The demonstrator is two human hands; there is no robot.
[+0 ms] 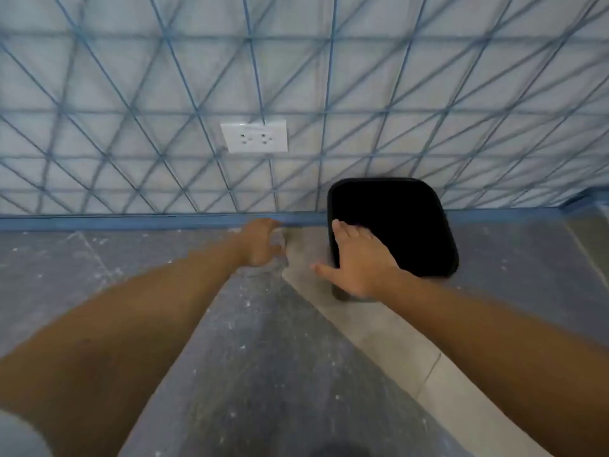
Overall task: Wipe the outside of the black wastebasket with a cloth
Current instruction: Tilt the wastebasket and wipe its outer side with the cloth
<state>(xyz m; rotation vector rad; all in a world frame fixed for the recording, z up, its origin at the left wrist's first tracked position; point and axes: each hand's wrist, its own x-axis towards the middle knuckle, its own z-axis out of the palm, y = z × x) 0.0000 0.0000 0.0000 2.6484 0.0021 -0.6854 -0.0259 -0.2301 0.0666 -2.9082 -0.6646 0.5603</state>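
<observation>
The black wastebasket sits on the floor hard up by the wall, just in front of the blue skirting strip, its square mouth open to the camera and its outer sides almost wholly hidden from this steep angle, which is likely why it needs steadying or turning before any wiping can reach them. The right hand is laid over the near-left corner of the rim, fingers straight and together across the edge, thumb splayed out to the side over the floor: a flat, pressing contact, not a curled grip, and it reads as bracing the bin so it won't skate when the cloth pushes on it. Now out to the left hand, down at the floor just beside the bin's left side, close to the skirting; its fingers look bent around something pale and greyish that may well be the cloth, but the blur and the matching floor colour make that hard to settle, so I cannot tell whether that grip is pinching fabric or merely curled. If it is the cloth, the left side wall looks the natural first surface. Further out, a white double socket sits on the wall above, well apart from everything, amid the blue criss-cross lines, and the grey floor is flecked with pale dust.
</observation>
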